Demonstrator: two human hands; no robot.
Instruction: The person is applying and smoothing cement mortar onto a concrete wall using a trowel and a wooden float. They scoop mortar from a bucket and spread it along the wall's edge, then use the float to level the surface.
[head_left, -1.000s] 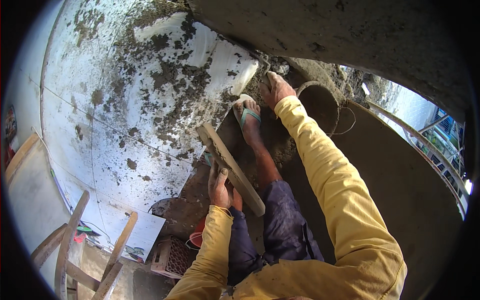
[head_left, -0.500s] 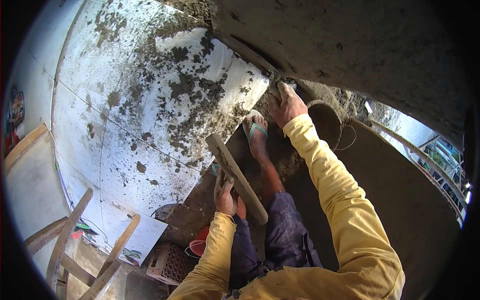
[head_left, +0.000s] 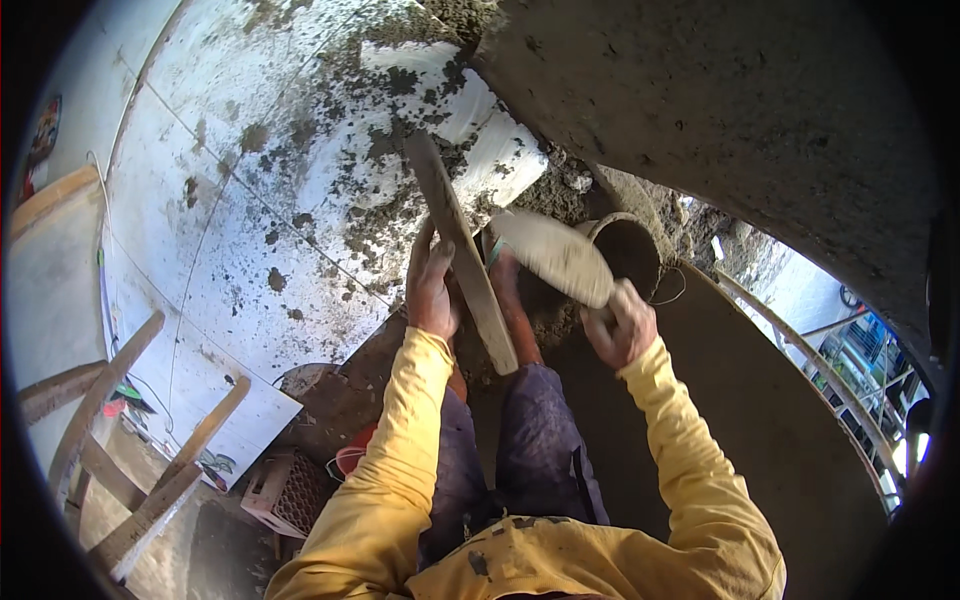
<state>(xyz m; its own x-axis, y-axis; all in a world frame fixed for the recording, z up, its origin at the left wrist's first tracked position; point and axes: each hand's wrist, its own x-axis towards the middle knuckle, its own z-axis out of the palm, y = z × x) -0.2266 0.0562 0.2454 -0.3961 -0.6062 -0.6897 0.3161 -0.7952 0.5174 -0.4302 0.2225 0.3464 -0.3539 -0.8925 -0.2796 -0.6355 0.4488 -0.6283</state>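
Left hand (head_left: pixel 432 290) — gripping a wooden board (head_left: pixel 462 262), slanting before the legs (head_left: pixel 540 430); right hand (head_left: pixel 624 330) — gripping a blurred trowel (head_left: pixel 555 258), partly hiding a bucket (head_left: pixel 640 250); leftward, a grey-spattered white sheet (head_left: pixel 300 130), a crate (head_left: pixel 287 492)

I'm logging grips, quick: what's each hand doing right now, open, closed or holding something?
Left hand: closed, holding the long board.
Right hand: closed, holding the trowel.
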